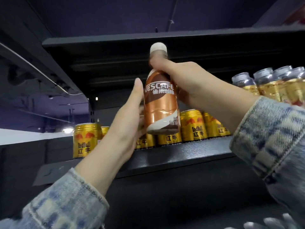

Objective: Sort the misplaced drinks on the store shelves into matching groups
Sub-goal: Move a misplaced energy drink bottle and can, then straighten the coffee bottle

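A copper-brown Nescafe coffee bottle [160, 103] with a pale cap stands upright in the air in front of the black shelf [181, 154]. My right hand [194, 83] grips its neck and shoulder from the right. My left hand [130, 116] cups its lower left side, fingers wrapped behind the bottle. Behind and below it, gold Red Bull cans [192, 126] stand in a row on the shelf, and one more gold can [85, 141] stands at the left end. Both wrists wear faded denim sleeves.
A shrink-wrapped pack of gold cans [272, 83] sits high at the right. A dark shelf board [115, 42] hangs close above the bottle's cap. More silver can tops [272, 223] show blurred at the bottom right. A dim ceiling and a white ledge lie to the left.
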`<state>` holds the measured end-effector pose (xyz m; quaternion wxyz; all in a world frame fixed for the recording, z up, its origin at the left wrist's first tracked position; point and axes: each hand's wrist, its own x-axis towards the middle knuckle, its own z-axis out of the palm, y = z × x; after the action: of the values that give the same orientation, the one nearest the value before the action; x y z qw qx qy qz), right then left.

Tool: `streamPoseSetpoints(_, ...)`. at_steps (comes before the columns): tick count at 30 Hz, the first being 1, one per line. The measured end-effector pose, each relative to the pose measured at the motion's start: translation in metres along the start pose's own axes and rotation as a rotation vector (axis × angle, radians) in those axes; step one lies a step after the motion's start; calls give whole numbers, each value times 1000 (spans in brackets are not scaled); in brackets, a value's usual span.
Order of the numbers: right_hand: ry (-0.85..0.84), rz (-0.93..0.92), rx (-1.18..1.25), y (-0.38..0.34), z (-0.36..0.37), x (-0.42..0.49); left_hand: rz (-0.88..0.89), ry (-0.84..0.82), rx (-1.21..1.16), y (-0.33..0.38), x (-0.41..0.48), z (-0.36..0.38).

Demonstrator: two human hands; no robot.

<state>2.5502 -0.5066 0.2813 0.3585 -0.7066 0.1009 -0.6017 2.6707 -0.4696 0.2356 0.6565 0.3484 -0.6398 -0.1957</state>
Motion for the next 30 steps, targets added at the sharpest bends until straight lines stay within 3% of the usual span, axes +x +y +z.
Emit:
streamPoseSetpoints(3,74,25,-106,-9,-24,-10,10,-186,-128,6,-17,30)
streamPoseSetpoints(5,93,32,-148,-13,-43,-19,27,-249,-77,2,-22,50)
streamPoseSetpoints(9,116,43,-216,-17,-89,-36,-3,-224,89,-16,-25,97)
streamPoseSetpoints(19,215,37,-406,-43,-258,-67,115,-97,34,-22,-15,296)
streamPoseSetpoints(30,325,95,-571,-45,-465,-82,108,-183,-55,-42,14,511)
